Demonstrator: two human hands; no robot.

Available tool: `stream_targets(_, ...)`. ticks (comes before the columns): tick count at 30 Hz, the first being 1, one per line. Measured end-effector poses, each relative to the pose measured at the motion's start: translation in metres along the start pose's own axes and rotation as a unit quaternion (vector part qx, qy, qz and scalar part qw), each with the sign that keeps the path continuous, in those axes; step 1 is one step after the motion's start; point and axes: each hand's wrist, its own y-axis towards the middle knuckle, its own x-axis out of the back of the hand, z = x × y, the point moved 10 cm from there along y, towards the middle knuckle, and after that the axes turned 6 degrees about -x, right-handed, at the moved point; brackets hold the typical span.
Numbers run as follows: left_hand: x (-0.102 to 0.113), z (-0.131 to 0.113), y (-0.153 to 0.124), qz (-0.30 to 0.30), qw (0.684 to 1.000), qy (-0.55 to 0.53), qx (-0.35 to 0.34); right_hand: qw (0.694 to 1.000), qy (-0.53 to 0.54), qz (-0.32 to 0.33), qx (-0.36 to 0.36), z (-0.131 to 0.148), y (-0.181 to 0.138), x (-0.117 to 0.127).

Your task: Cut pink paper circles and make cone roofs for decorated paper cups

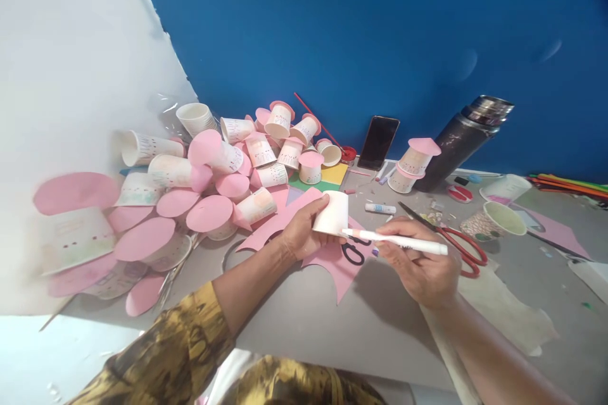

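Observation:
My left hand [300, 233] is closed around a plain white paper cup [332, 212], held on its side above a cut sheet of pink paper [339, 266]. My right hand [418, 262] pinches a white marker [396, 240] whose pink tip touches the lower edge of the cup. Black-handled scissors [354, 252] lie on the pink paper just under the cup. Both hands hover over the grey table [332, 323].
A heap of decorated paper cups with pink lids [223, 164] fills the left. Red-handled scissors [463, 250], a glue stick [380, 208], a phone [378, 142] leaning on the blue wall, a dark flask [463, 139], patterned cups [491, 220] and coloured pencils [570, 185] lie to the right.

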Motion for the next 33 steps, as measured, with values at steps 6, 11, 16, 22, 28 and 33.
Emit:
stream_targets(6, 0.0029, -0.0002, 0.0010, -0.013, 1.000, 0.006, -0.008, 1.000, -0.011, 0.014, 0.007, -0.0001, -0.0008, -0.0044)
stream_targets(11, 0.0021, -0.0020, 0.0005, -0.021, 1.000, 0.007, -0.014, 0.999, -0.025, 0.021, 0.020, 0.0033, 0.0009, -0.0051)
stream_targets(16, -0.0006, -0.0028, -0.0003, -0.020, 1.000, 0.013, -0.013, 0.999, -0.027, 0.030, 0.015, 0.0035, 0.0009, -0.0075)
stream_targets(22, -0.0014, -0.0006, 0.0003, -0.014, 1.000, 0.013, -0.009, 0.999, -0.023, 0.023, 0.003, -0.0032, 0.0017, -0.0076)
stream_targets(28, -0.0012, -0.0005, 0.0003, -0.008, 1.000, 0.014, -0.010, 1.000, -0.015, 0.013, 0.006, 0.0002, 0.0016, -0.0040)
stream_targets(33, 0.0002, 0.0001, 0.0001, -0.015, 1.000, 0.006, -0.012, 1.000, -0.021, 0.002, 0.011, 0.0014, 0.0012, -0.0035)
